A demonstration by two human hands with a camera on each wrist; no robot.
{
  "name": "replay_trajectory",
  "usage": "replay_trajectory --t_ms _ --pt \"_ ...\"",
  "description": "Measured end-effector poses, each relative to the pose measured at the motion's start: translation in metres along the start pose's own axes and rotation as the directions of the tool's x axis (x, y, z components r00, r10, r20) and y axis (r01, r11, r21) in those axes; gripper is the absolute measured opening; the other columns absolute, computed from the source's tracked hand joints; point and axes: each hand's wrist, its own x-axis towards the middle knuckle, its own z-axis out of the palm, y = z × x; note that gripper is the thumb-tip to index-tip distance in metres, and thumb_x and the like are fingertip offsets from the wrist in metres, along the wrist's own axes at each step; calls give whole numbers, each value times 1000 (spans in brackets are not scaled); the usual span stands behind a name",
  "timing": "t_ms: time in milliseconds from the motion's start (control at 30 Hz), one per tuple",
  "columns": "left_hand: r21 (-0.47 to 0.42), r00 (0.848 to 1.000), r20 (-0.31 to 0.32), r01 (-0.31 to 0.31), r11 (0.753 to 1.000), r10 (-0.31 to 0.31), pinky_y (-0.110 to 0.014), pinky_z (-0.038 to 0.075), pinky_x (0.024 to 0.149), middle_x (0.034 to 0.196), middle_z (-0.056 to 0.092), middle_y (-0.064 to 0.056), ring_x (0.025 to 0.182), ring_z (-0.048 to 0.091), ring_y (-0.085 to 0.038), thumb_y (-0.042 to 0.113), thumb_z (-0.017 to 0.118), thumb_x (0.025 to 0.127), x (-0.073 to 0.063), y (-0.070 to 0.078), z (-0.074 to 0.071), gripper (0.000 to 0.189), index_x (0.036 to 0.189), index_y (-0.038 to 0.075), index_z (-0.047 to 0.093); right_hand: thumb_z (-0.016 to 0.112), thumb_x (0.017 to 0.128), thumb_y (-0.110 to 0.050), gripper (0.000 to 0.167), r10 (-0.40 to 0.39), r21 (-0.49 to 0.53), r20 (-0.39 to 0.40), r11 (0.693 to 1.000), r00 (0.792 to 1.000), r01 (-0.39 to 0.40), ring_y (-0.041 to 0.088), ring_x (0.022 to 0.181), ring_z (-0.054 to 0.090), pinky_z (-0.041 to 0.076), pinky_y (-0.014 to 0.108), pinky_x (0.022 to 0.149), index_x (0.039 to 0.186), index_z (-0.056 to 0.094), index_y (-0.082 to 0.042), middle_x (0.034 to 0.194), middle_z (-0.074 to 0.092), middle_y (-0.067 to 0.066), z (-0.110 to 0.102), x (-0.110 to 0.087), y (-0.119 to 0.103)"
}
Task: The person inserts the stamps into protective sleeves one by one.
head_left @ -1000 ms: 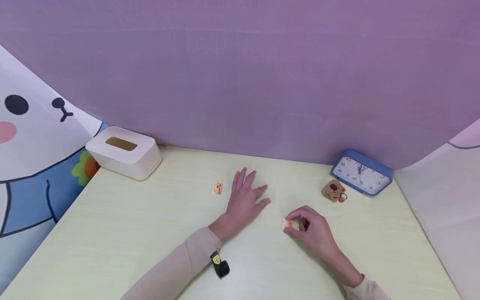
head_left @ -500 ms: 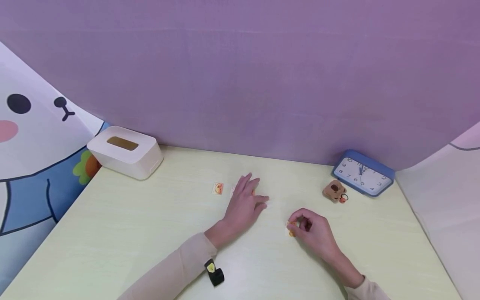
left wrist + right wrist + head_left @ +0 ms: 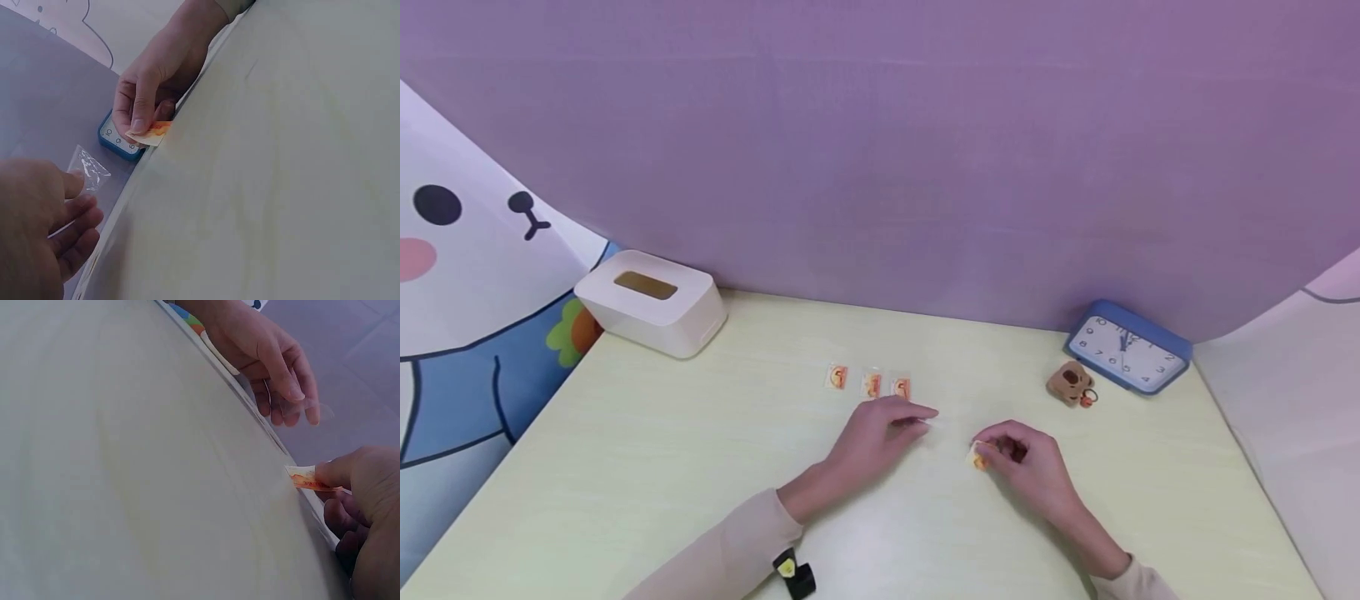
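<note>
My left hand (image 3: 880,433) pinches a small clear plastic sleeve (image 3: 91,170) between thumb and fingers, above the table. To its right, my right hand (image 3: 1030,467) grips a small orange-and-white card (image 3: 978,457) by thumb and fingertips; part of the card is hidden behind the thumb. Just beyond the left hand, three similar small orange cards lie in a row: a left card (image 3: 837,377), a middle card (image 3: 871,384) and a right card (image 3: 901,387). Clear margins show around them.
A white tissue box (image 3: 651,304) stands at the back left of the pale table (image 3: 587,467). At the back right are a blue clock (image 3: 1127,346) and a brown bear-face trinket (image 3: 1068,383) with a ring. A purple cloth wall (image 3: 880,167) rises behind.
My left hand has drawn back toward me off the row, uncovering the middle and right cards, and now pinches a clear sleeve. The right hand has turned its card slightly, staying in place.
</note>
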Motion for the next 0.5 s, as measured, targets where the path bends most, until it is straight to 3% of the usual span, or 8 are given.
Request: replay_trajectory --t_ms 167,333,500 --pt "-92 998 -14 53 994 -54 -29 62 92 117 83 2 101 74 -9 8 79 103 -11 2 -4 26 129 13 83 85 94 2 15 53 53 -8 997 999 -53 8 69 54 46 22 60 98 82 -13 80 68 -3 2 -1 -5" --pt "-139 996 -36 80 987 -86 -28 63 87 103 81 0 92 73 -9 5 79 103 -17 -2 -7 35 138 10 77 83 95 4 11 79 106 -7 991 997 -78 8 70 55 47 21 61 98 80 -6 83 71 1 6 -2 -9" --pt "-191 990 -42 123 974 -133 -28 63 83 98 79 -1 88 73 -12 3 79 102 -19 -7 -8 33 134 5 74 81 94 6 10 105 157 5 982 994 -104 8 76 65 57 21 69 99 78 -1 91 77 8 9 -3 -13"
